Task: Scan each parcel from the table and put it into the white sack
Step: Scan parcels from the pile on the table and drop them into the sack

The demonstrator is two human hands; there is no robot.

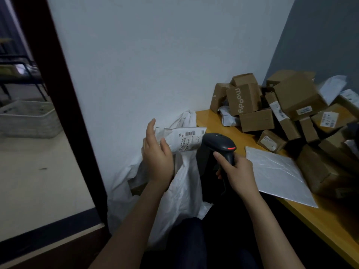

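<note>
My left hand (157, 160) holds a white poly parcel (186, 139) by its left end, thumb on the near face, fingers nearly straight. The parcel's barcode label faces me and it hangs above the open mouth of the white sack (182, 191), which stands on the floor between the wall and the table. My right hand (237, 171) grips the handle of a black barcode scanner (217, 144), forefinger on the trigger. A red light glows on the scanner's head, just right of the parcel.
The wooden table (223, 129) on the right carries a heap of cardboard boxes (252, 107) and small parcels. A flat white padded mailer (277, 175) lies at the table's near edge. A dark door frame (64, 113) stands left, a grey crate (29, 119) beyond it.
</note>
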